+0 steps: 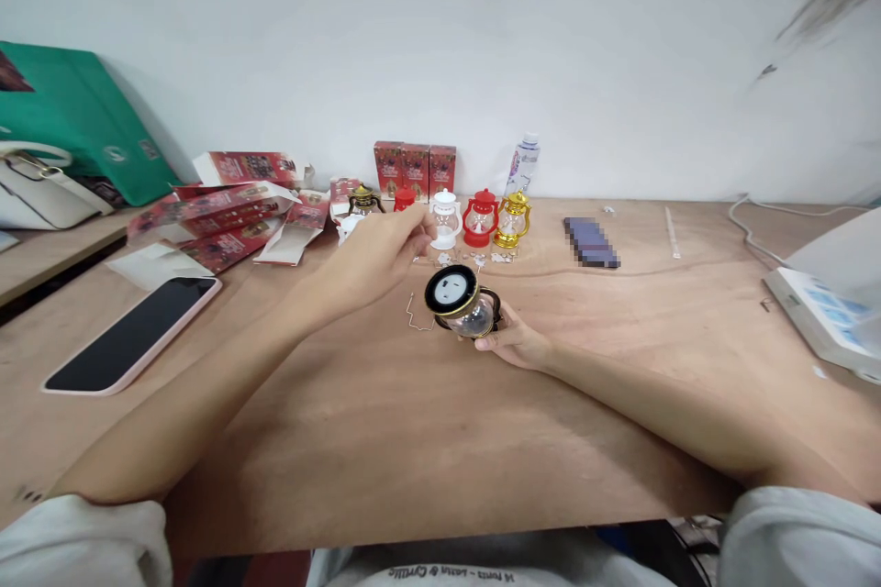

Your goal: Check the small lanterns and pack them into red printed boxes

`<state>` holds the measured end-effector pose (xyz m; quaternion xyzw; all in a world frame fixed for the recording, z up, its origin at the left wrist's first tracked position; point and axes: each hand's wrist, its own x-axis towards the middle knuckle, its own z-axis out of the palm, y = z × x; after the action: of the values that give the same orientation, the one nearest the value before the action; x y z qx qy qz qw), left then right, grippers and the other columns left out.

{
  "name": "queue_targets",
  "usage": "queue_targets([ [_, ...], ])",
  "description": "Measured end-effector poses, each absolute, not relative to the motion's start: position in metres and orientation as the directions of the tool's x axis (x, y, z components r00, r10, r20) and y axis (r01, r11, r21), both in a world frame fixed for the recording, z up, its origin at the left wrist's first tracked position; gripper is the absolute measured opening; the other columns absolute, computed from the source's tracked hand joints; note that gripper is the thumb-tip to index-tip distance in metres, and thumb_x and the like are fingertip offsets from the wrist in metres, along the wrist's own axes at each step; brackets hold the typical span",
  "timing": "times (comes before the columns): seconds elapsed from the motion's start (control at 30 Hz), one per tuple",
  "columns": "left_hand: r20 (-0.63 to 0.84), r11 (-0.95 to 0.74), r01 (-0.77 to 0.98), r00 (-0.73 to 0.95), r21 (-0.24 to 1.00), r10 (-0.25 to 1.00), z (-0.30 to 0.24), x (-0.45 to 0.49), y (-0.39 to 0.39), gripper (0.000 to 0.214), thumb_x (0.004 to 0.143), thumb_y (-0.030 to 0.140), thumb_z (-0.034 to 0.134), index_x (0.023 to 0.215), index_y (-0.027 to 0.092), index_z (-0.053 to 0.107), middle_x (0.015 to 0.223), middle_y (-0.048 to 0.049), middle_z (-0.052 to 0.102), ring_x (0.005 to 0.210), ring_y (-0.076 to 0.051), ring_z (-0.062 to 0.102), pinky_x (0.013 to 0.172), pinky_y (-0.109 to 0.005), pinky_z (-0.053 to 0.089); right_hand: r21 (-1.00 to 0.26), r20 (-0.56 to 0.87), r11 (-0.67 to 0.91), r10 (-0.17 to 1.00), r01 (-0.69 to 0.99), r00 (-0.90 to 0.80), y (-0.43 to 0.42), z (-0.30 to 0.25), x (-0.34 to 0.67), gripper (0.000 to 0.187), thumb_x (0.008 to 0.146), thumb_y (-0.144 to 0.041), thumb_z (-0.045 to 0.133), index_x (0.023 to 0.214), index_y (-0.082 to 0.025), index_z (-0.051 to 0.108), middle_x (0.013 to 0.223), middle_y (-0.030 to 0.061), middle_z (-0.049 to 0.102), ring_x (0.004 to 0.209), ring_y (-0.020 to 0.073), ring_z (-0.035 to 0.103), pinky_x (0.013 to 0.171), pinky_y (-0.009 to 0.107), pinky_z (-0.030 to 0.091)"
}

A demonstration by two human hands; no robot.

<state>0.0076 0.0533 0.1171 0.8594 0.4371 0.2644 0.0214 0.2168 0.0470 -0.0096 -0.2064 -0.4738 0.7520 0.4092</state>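
My right hand [516, 337] is wrapped round a small black and gold lantern [474, 316]. The lantern is tilted so that its round base, with a white disc in a black rim, faces me; its thin wire handle hangs out to the left. Above and left of it, my left hand [389, 248] is raised with its fingers curled together; what they hold, if anything, is hidden. Behind that hand stand a white lantern [446, 222], a red lantern [480, 218], a gold lantern [512, 220], a black lantern [363, 200] and another red lantern [405, 198], mostly covered.
Three red boxes [415, 170] and a bottle [523, 163] stand by the wall. Opened red cartons [227, 211] are heaped at left, behind a phone [134, 335]. A blurred dark object [592, 242], a white strip [673, 232] and a white box [819, 321] lie to the right.
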Motion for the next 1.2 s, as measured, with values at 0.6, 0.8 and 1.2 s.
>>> queue_targets([
  [0.6, 0.544, -0.853, 0.492, 0.674, 0.173, 0.499, 0.117, 0.015, 0.033, 0.026, 0.096, 0.023, 0.045, 0.089, 0.019, 0.07, 0.085, -0.0011, 0.074, 0.077, -0.012, 0.066, 0.071, -0.022, 0.047, -0.877, 0.041, -0.265, 0.791, -0.401, -0.611, 0.05, -0.011, 0.217, 0.049, 0.046, -0.001, 0.076, 0.089, -0.022, 0.066, 0.081, -0.0027, 0.071, 0.08, 0.0152, 0.063, 0.082, 0.029, 0.047],
  [0.8, 0.494, -0.822, 0.555, 0.684, 0.125, 0.537, 0.118, 0.017, 0.03, 0.022, 0.095, 0.022, 0.045, 0.096, 0.018, 0.066, 0.087, -0.0019, 0.072, 0.077, -0.013, 0.064, 0.07, -0.023, 0.046, -0.877, 0.029, -0.27, 0.795, -0.396, -0.606, 0.05, -0.01, 0.217, 0.05, 0.045, 0.0, 0.076, 0.089, -0.022, 0.067, 0.082, -0.003, 0.072, 0.081, 0.0154, 0.063, 0.082, 0.03, 0.047],
  [1.2, 0.468, -0.862, 0.506, 0.758, 0.015, 0.453, 0.119, 0.017, 0.031, 0.028, 0.096, 0.026, 0.044, 0.086, 0.019, 0.07, 0.08, -0.0024, 0.07, 0.077, -0.016, 0.055, 0.069, -0.027, 0.041, -0.868, 0.012, -0.291, 0.798, -0.402, -0.603, 0.049, -0.009, 0.216, 0.052, 0.043, 0.003, 0.074, 0.088, -0.021, 0.069, 0.083, -0.004, 0.071, 0.079, 0.0136, 0.061, 0.076, 0.025, 0.048],
])
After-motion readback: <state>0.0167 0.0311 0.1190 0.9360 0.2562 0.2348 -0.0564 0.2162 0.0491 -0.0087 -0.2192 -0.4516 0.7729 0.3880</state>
